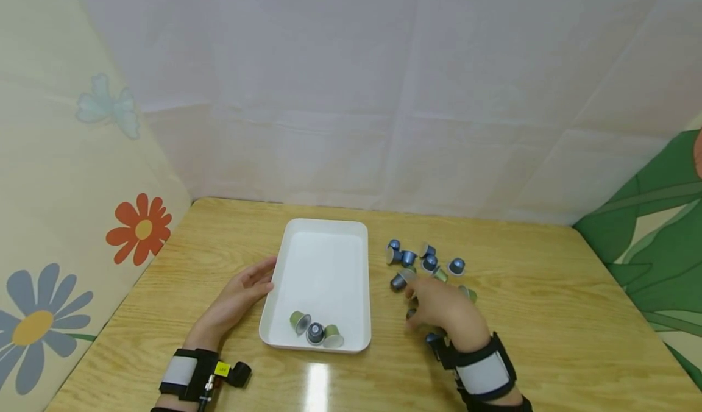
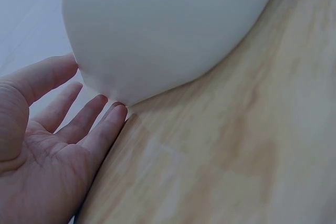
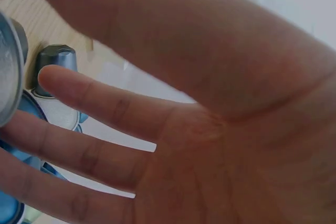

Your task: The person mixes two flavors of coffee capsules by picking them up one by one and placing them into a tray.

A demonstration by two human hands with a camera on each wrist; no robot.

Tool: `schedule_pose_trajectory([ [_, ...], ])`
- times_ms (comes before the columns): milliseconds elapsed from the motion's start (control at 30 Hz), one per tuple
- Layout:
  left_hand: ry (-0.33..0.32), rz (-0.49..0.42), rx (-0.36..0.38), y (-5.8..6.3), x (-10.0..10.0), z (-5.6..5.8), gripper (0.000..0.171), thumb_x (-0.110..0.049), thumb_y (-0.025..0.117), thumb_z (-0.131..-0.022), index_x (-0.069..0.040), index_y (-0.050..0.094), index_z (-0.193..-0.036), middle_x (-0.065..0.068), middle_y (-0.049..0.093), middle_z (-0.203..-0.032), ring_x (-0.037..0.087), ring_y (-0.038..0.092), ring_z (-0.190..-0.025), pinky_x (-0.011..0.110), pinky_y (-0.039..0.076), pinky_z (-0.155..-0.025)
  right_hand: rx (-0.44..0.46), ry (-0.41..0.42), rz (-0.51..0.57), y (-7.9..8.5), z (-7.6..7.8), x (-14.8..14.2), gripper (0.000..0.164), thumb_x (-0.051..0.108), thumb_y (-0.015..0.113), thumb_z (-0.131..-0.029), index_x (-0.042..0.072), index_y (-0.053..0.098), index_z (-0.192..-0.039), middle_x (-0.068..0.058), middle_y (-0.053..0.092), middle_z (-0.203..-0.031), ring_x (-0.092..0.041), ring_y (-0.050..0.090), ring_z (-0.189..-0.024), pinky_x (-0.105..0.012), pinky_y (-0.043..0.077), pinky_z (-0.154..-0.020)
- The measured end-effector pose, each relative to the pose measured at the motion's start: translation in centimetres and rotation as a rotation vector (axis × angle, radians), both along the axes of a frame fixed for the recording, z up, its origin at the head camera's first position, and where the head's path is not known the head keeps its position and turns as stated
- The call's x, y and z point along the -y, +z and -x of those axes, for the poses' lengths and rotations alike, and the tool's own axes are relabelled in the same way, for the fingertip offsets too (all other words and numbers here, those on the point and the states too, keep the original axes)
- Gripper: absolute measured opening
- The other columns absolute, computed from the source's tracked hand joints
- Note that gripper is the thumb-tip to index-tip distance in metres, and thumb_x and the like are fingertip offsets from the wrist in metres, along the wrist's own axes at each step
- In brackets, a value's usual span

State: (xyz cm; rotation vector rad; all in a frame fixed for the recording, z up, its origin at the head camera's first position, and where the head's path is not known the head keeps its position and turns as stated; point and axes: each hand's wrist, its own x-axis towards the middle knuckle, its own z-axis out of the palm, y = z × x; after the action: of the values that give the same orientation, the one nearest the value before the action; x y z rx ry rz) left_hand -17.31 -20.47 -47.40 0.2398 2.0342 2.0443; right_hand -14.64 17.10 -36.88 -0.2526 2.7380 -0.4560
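My left hand (image 1: 234,302) is beside the white tray (image 1: 328,272), its thumb and fingertips touching the tray's left edge with the fingers slightly bent. Near the tray's front edge lie two green coffee capsules (image 1: 332,337) and a dark one (image 1: 315,333). To the right of the tray my right hand (image 1: 448,313) reaches over a scatter of capsules, thumb and fingers spread apart. Just past its fingertips lies a dark grey capsule (image 1: 398,283); in the right wrist view a capsule's silvery lid (image 3: 8,69) shows beside the fingers. Part of the pile is hidden under this hand.
Several blue capsules (image 1: 429,262) lie behind the right hand, with another blue one (image 1: 456,266) farther right. A green capsule (image 1: 468,293) shows by the knuckles. The wooden table (image 1: 554,314) meets a pale cloth backdrop (image 1: 340,95) at its far edge.
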Motion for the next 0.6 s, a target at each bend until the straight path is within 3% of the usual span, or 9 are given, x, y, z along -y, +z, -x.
schedule_pose_trajectory([
  [167, -0.016, -0.043, -0.014, -0.1, 0.1, 0.0, 0.064, -0.008, 0.061, -0.097, 0.005, 0.029, -0.152, 0.022, 0.03, -0.157, 0.034, 0.03, -0.143, 0.017, 0.04, -0.101, 0.033, -0.008, -0.012, -0.3, 0.1, -0.3, 0.05, 0.018, 0.094, -0.064, 0.004, 0.068, -0.105, -0.004, 0.066, -0.093, -0.018, 0.059, -0.079, -0.037, 0.052, -0.067],
  [333, -0.011, -0.052, -0.005, -0.1, 0.0, 0.0, 0.064, -0.007, 0.061, -0.097, 0.005, 0.03, -0.151, 0.022, 0.03, -0.157, 0.034, 0.029, -0.143, 0.017, 0.04, -0.1, 0.048, -0.013, -0.094, -0.7, 0.1, -0.2, 0.048, 0.02, 0.095, -0.061, 0.007, 0.07, -0.101, -0.001, 0.065, -0.088, -0.018, 0.059, -0.076, -0.039, 0.05, -0.067],
  [600, -0.014, -0.04, 0.004, 0.0, 0.0, 0.0, 0.064, -0.008, 0.061, -0.098, 0.004, 0.029, -0.152, 0.021, 0.029, -0.157, 0.034, 0.029, -0.144, 0.016, 0.04, -0.1, 0.032, 0.0, -0.114, -1.7, -0.3, 1.3, 0.036, 0.0, 0.09, -0.058, 0.006, 0.068, -0.086, -0.002, 0.06, -0.077, -0.02, 0.055, -0.067, -0.035, 0.05, -0.058],
])
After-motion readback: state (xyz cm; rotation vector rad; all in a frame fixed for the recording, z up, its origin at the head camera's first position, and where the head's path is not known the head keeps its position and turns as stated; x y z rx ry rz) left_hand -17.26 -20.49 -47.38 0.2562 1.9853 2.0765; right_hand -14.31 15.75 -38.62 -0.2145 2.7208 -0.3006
